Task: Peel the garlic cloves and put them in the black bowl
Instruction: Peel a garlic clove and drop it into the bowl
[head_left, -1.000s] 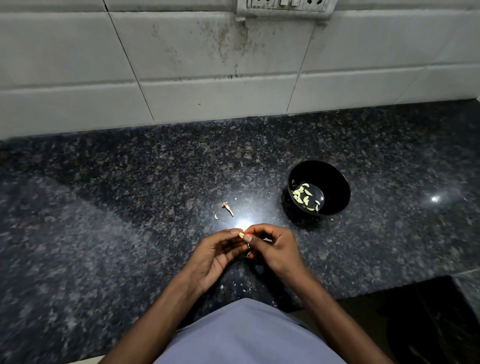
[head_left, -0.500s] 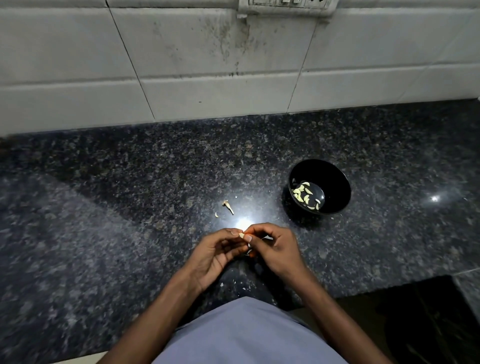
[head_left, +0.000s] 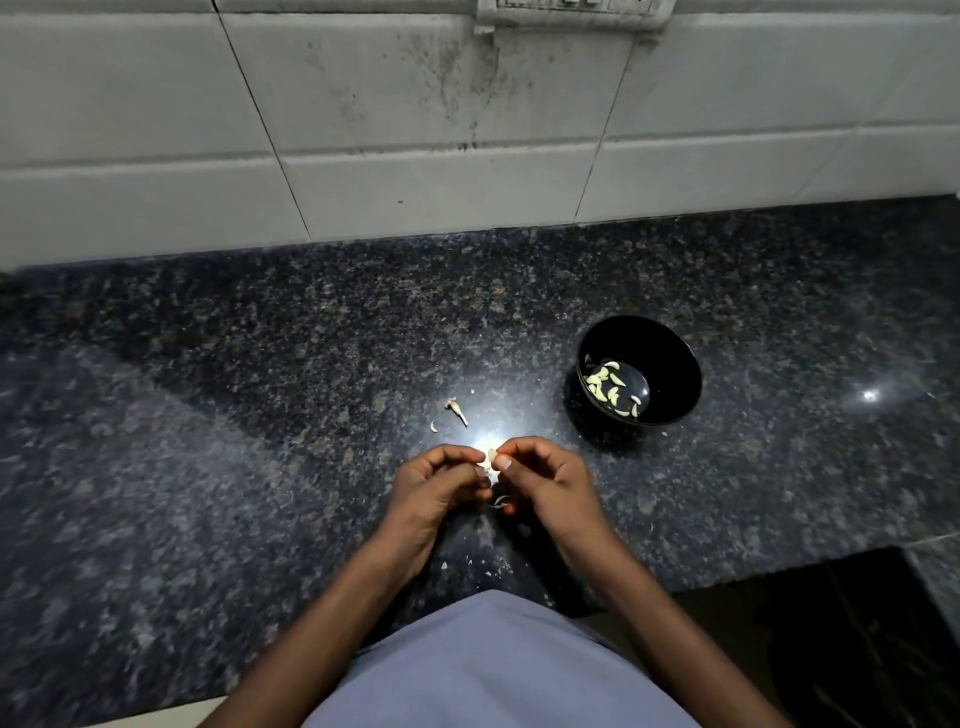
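Both hands meet low over the dark granite counter (head_left: 208, 467), close to my body. My left hand (head_left: 434, 491) and my right hand (head_left: 548, 480) pinch one small pale garlic clove (head_left: 490, 460) between their fingertips. A thin curl of skin (head_left: 500, 501) hangs below the fingers. The black bowl (head_left: 670, 358) stands to the upper right of my hands, apart from them, with several peeled cloves (head_left: 610, 387) in its bottom.
A garlic stem scrap (head_left: 457, 409) and a small skin flake (head_left: 434, 426) lie on the counter just beyond my hands. Tiny skin bits (head_left: 470, 561) dot the counter near its front edge. A tiled wall (head_left: 467, 156) closes the back.
My hands stay in the same spot. The fingers have shifted slightly on the clove, and more of its pale surface shows between the fingertips.
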